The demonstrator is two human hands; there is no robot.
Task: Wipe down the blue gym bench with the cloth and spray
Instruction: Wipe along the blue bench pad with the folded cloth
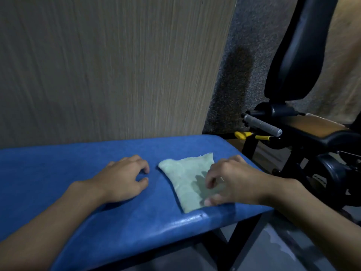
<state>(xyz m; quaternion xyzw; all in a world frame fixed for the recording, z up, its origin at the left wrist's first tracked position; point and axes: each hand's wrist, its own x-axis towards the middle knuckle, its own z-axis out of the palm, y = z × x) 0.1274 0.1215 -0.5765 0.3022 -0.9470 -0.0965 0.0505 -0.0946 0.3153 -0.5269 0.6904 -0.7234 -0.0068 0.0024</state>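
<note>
On the table (58, 173), left hand (121, 178) rests empty, fingers loosely curled; right hand (232, 182) curls over cloth (185, 173), grip unclear.

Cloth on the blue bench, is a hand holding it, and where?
Cannot tell: the right hand curls over the right side of the cloth, which lies flat. The left hand holds nothing.

Both our bare forearms enter from the lower corners, angled toward each other. Our left hand (125, 178) lies palm down with the wrist low, its fingers (135, 162) loosely curled and the thumb drawn in toward the forefinger, holding nothing. Our right hand (232, 182) is arched like a claw, fingertips (210, 184) pointing down and blurred; whether they pinch anything we cannot tell. The hands are near, not touching.
</note>
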